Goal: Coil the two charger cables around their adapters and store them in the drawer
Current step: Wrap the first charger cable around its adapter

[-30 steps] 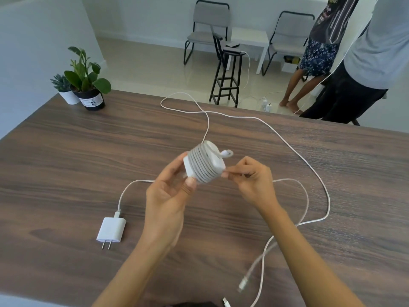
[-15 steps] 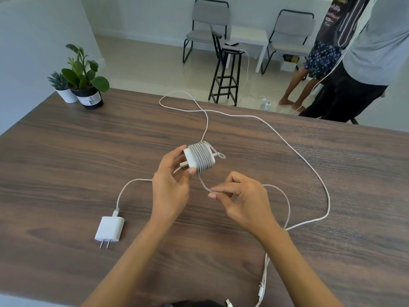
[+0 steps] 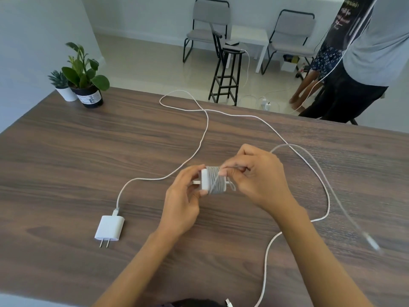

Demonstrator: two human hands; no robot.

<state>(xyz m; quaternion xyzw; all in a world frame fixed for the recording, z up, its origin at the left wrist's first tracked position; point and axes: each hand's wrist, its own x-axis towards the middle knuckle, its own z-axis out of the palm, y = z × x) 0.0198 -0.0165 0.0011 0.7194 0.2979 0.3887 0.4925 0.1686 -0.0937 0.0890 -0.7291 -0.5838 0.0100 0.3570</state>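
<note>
Wood table [image 3: 66, 151] spreads bare leftward; left hand [image 3: 181, 204] holds wrapped adapter [image 3: 213, 180]; right hand [image 3: 259, 178] pinches its cable [image 3: 309, 156].

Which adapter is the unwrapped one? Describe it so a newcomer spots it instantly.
On the wooden table, look near the front-left, left of the person's left hand. The bare adapter lies flat there, prongs toward the viewer, its cable trailing loose across the table. Unlike the held adapter, nothing is wound round it.

Two potted plants [image 3: 81, 78] at the wooden table's [image 3: 66, 162] far left corner, black stool [image 3: 228, 74], two grey chairs [image 3: 208, 23], two people standing [image 3: 354, 63]
</note>
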